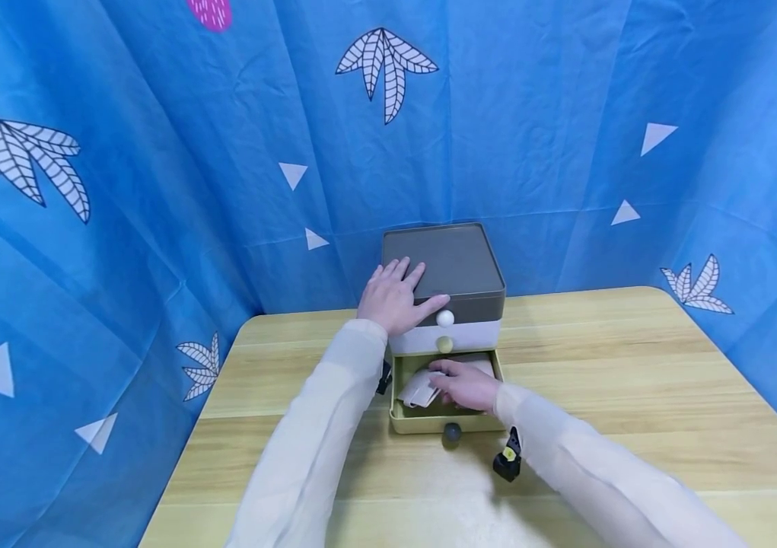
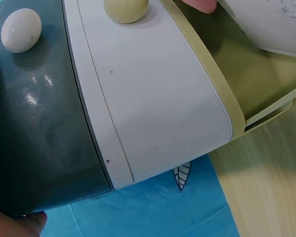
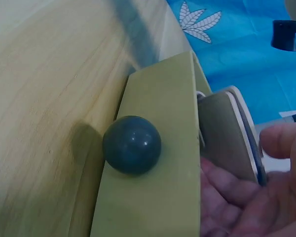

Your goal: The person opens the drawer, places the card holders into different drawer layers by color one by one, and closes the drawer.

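My left hand (image 1: 391,301) rests with spread fingers on the dark grey top of a small drawer unit (image 1: 453,255), the thumb along its front edge near a white knob (image 1: 445,318). The olive bottom drawer (image 1: 398,420) is pulled out and has a dark round knob (image 3: 132,145). Inside it, my right hand (image 1: 466,386) holds a flat white-and-grey item (image 3: 227,133) with rounded corners, tilted up, between thumb and fingers. Its exact kind cannot be told. Another pale flat thing (image 1: 477,361) lies further back in the drawer, partly hidden.
The unit stands on a light wooden table (image 1: 593,365) near its back edge. Blue patterned cloth (image 1: 511,137) hangs behind and at both sides. The white middle drawer (image 1: 477,335) is closed, with a yellowish knob (image 1: 444,344).
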A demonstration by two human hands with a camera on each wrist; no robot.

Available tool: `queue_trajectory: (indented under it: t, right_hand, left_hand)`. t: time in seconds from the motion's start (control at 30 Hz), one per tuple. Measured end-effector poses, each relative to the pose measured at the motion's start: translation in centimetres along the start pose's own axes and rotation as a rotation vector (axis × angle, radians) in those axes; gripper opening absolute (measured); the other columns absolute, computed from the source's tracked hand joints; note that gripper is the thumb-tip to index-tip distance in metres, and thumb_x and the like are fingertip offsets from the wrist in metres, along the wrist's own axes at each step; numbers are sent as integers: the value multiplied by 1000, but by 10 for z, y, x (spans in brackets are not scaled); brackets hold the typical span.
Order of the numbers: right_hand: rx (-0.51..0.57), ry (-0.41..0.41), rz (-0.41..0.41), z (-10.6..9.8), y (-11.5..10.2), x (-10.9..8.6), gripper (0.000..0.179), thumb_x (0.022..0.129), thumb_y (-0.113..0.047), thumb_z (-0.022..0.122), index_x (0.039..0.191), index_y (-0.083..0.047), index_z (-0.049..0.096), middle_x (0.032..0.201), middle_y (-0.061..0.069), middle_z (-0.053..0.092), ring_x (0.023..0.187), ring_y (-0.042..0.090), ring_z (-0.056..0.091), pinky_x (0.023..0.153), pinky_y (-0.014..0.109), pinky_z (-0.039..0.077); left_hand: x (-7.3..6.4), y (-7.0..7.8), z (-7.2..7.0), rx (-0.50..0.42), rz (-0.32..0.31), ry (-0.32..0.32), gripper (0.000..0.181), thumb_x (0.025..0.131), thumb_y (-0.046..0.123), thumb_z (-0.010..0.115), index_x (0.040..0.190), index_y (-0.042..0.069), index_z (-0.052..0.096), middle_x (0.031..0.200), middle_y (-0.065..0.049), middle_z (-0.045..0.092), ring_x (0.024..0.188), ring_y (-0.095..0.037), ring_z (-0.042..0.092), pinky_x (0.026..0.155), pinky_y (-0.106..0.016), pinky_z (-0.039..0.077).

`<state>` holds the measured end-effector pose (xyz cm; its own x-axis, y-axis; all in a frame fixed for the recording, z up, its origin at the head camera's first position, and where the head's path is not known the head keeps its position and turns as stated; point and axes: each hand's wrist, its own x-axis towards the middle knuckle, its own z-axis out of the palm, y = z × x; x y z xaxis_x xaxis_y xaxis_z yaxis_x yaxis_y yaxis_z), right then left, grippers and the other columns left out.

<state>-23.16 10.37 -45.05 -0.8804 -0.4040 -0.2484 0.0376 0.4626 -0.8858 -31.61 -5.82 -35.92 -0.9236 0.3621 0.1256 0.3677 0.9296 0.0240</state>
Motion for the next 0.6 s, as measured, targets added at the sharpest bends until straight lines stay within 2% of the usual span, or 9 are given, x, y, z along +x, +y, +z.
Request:
queue_trajectory:
  t: [0.03,0.13,0.27,0.33,0.5,0.6]
  right_hand:
    - [5,-17,-5,-1,0,-1,48,100,-19,47,140,6,41,98,10,63,84,27,63,73,40,51]
    - [10,-34,-8,-2,1,-4,46,100,-17,44,140,6,40,102,14,62,86,29,62,70,37,49]
    - [-32,-18,-38,-4,6,-4,46,100,-21,49,137,6,42,92,16,64,81,27,62,61,29,46]
    - [-67,-3,-58,-4,8,-3,47,99,-24,53,133,7,46,88,16,64,79,26,62,61,28,47]
    - [-159,51,-92,-6,8,-2,38,92,-28,66,116,0,60,81,9,63,68,22,61,58,30,50]
    - [-210,63,-91,-6,7,-2,31,87,-30,72,106,-6,63,79,3,60,65,17,57,58,30,48]
  left_hand:
    - [0,0,0,1,1,1,93,83,84,17,153,24,25,158,-6,22,146,-23,16,118,-42,9]
    - [1,0,1,5,0,0,92,83,84,19,153,24,25,158,-6,22,146,-23,16,118,-42,9]
    - [0,0,1,6,-3,-6,92,83,84,19,153,24,25,158,-6,22,146,-23,15,118,-42,9]
    - [0,0,1,6,-4,-7,92,83,84,19,153,24,25,158,-6,22,146,-23,15,118,-42,9]
    - [0,0,0,0,-5,-6,93,82,84,18,153,25,24,158,-6,21,146,-23,14,118,-41,7]
    - [-1,0,-1,-7,-10,-9,93,82,85,18,153,25,25,158,-5,21,146,-23,14,118,-41,7]
